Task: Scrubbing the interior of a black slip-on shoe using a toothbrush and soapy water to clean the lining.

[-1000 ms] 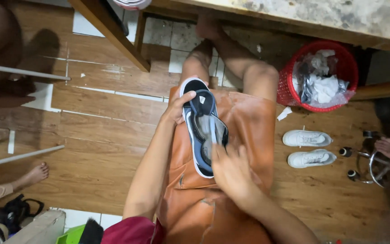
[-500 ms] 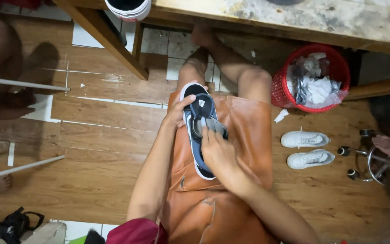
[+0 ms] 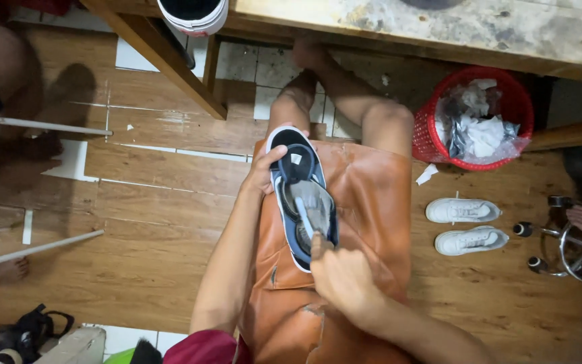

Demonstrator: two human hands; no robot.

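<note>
Orange leather apron [image 3: 365,222], maroon sleeve [image 3: 203,350], bare forearms

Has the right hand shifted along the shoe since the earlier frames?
Yes. The right hand has slid back from the middle of the dark blue shoe toward the end nearest the person's body, away from the left hand.

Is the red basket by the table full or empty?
Full: the red basket is heaped to its rim with crumpled paper and plastic.
</note>
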